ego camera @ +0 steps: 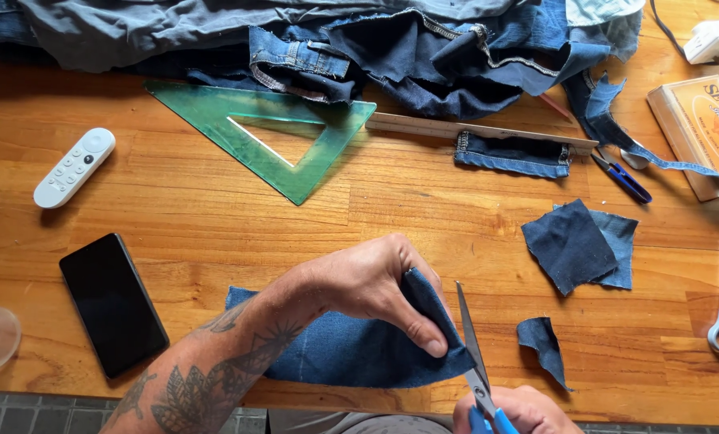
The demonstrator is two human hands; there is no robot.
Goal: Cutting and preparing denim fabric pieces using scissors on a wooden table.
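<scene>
The right hand is at the bottom edge. Its fingers are closed around the blue handles of the scissors, and the blades point up beside the denim strip. The left hand pinches the strip's right end and lifts it; the rest lies flat on the wooden table. A small denim scrap lies near the blades. Farther off are a black phone, two denim squares, a white remote and a green triangle ruler.
</scene>
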